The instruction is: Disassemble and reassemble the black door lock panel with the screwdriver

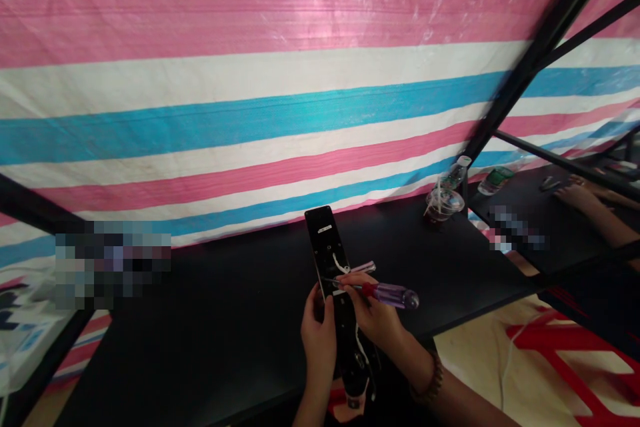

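A long, narrow black panel [324, 233] with small holes and a white label lies before me, its far end toward the striped sheet. My left hand [319, 330] grips its left edge between fingers and thumb. A screwdriver with a clear purple handle [393, 295] is held in my right hand [375, 313], its shaft pointing left across the panel. The screwdriver's tip is too small to make out clearly. Near the fingers a white wire [341, 264] lies on the panel, and a pale, slim piece [364, 267] sticks out beside it. Another white cable [361, 347] hangs at the near end.
The black table [225, 320] meets a striped plastic sheet [280, 107] behind. A plastic cup [445, 203] and a clear bottle [457, 172] stand by a black metal post [493, 107]. Another person's hand [577, 195] is at the right table. A red stool [560, 340] is below.
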The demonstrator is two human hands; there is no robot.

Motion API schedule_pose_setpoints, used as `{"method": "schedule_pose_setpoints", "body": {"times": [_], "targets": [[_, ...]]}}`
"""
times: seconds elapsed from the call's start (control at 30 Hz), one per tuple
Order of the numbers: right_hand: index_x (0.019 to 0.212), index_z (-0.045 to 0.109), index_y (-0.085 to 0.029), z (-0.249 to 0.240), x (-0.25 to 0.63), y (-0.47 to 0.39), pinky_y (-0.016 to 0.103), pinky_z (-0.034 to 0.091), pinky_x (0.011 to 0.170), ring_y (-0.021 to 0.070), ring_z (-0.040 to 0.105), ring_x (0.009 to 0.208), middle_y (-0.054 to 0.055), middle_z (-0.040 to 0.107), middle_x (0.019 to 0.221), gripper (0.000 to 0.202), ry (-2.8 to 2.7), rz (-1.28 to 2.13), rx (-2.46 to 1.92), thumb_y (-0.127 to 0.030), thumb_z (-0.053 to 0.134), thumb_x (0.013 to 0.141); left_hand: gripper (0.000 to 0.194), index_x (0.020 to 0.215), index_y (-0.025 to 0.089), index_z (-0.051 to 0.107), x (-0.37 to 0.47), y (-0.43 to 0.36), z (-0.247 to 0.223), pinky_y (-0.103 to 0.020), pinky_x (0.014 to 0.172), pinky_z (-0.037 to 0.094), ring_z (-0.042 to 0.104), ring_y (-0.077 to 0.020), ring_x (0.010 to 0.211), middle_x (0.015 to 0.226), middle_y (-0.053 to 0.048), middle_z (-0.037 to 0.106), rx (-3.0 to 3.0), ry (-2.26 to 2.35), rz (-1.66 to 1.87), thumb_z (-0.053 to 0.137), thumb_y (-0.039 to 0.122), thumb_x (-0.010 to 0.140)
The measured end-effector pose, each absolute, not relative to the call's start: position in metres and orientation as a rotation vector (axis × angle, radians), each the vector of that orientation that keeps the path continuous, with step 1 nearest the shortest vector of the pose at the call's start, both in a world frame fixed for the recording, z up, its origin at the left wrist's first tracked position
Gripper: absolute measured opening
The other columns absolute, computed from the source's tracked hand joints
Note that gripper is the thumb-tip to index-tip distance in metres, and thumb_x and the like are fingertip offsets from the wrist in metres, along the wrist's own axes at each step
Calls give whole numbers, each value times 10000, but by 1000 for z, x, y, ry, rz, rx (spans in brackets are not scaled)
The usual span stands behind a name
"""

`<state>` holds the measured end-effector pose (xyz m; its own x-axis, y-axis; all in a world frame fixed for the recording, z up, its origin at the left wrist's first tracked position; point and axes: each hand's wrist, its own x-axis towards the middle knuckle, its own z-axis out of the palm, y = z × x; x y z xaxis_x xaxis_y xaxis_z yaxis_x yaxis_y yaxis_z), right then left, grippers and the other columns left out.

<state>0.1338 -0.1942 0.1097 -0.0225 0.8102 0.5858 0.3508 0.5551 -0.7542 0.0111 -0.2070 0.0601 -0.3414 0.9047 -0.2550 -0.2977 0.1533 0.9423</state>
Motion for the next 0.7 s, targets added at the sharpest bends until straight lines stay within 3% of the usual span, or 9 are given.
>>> {"method": "schedule_pose_setpoints", "body": {"times": [0.37, 0.57, 0.7], "targets": [[1008, 668, -225, 117, 133, -193, 323, 594, 860, 180, 709, 945, 73, 734, 993, 151, -1641, 549, -1004, -197, 528, 957, 425, 1093, 183, 706, 13, -208, 56, -330, 908, 500, 675, -240, 1007, 1090, -98, 723, 671, 1378, 1457, 811, 316, 704], [1033, 645, -239, 117, 137, -202, 375, 569, 909, 188, 698, 983, 65, 731, 1027, 150, -1567, 604, -969, -172, 537, 954, 432, 1114, 165, 715, -1, -205, 64, -287, 906, 488, 663, -209, 1014, 1138, -114, 702, 713, 1436, 1515, 799, 346, 731], [1017, 659, -231, 130, 141, -212, 342, 608, 797, 198, 720, 916, 75, 733, 1007, 148, -1363, 769, -946, -213, 518, 976, 372, 1023, 148, 753, -15, -203, 80, -280, 847, 519, 688, -209, 926, 999, -106, 744, 735, 1287, 1434, 791, 383, 737]]}}
